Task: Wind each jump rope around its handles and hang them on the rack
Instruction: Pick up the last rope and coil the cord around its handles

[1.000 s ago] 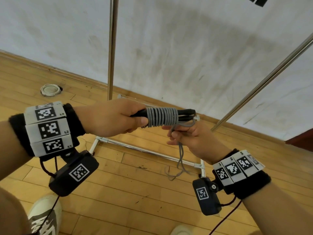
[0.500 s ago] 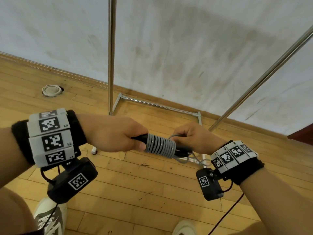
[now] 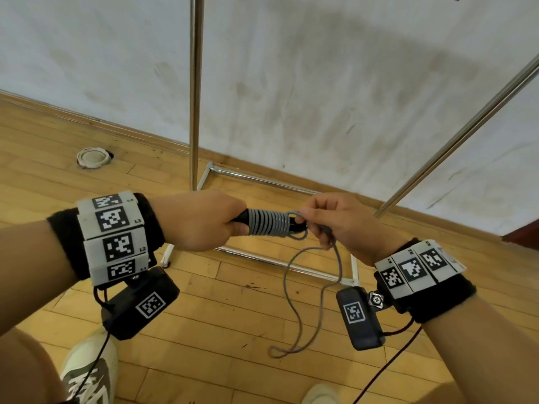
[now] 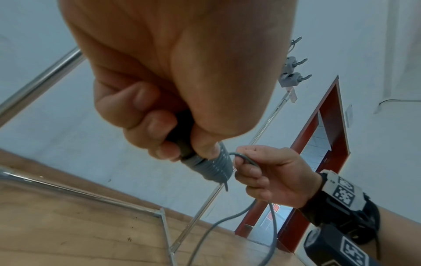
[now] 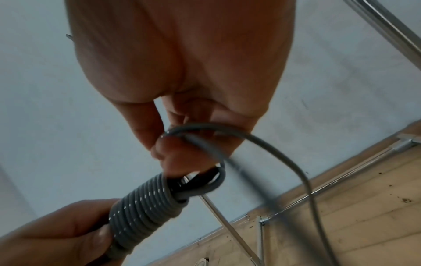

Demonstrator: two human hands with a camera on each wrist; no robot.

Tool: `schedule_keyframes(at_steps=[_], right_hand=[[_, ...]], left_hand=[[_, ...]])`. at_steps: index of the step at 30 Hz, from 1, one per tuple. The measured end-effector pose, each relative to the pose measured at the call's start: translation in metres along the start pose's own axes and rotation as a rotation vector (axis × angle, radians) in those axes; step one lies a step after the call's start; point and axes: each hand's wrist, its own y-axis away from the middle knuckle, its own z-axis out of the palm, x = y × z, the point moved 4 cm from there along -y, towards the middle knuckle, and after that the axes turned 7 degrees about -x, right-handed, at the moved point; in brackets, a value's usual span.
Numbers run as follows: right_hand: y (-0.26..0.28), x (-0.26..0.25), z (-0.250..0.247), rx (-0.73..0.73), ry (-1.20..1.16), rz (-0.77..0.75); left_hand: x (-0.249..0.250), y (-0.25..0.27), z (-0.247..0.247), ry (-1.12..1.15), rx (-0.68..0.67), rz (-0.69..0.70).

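My left hand grips the black handles of a jump rope, held level at waist height. Several tight grey rope coils wrap the handles just past my left thumb. My right hand pinches the loose grey rope at the coils' right end; in the right wrist view the rope loops over my fingertips beside the coils. The free rope tail hangs in a loop towards the floor. In the left wrist view my left hand closes on the handles, with the coils beyond it.
A chrome rack stands in front: an upright pole, a slanted bar at right and a base frame on the wooden floor. A white ring lies at left. My shoes are below. Grey clips hang on the rack.
My right hand came over the top of the coils and now pinches the rope at their right end. A longer tail hangs down. Both hands sit a little lower against the rack.
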Motion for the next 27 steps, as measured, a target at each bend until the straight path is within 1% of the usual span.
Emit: schedule_keyframes(at_steps=[3, 5, 9, 12, 15, 18, 20, 23, 25, 27], right_hand=[[0.002, 0.001, 0.002, -0.053, -0.137, -0.010], [0.004, 0.002, 0.002, -0.058, -0.169, -0.044], [0.008, 0.007, 0.006, -0.009, -0.109, -0.086], [0.010, 0.011, 0.009, 0.001, 0.018, -0.087], [0.010, 0.016, 0.009, -0.004, 0.138, -0.062], [0.010, 0.017, 0.013, -0.052, 0.169, -0.092], [0.010, 0.019, 0.015, -0.075, 0.163, -0.106], [0.009, 0.024, 0.011, -0.038, 0.201, -0.122], [0.008, 0.028, 0.009, -0.040, 0.239, -0.084], [0.007, 0.032, 0.008, -0.077, 0.247, -0.051]], left_hand=[[-0.004, -0.003, -0.006, 0.076, 0.100, -0.018], [-0.005, -0.003, -0.010, 0.145, 0.151, 0.002], [-0.004, -0.002, -0.016, 0.228, 0.212, 0.051], [-0.001, 0.001, -0.017, 0.297, 0.212, 0.081], [0.005, 0.004, -0.018, 0.330, 0.200, 0.139], [0.007, 0.008, -0.018, 0.353, 0.160, 0.178], [0.008, 0.010, -0.018, 0.381, 0.115, 0.210], [0.012, 0.014, -0.016, 0.438, 0.021, 0.267], [0.015, 0.017, -0.015, 0.451, -0.041, 0.287], [0.016, 0.019, -0.014, 0.441, -0.086, 0.293]])
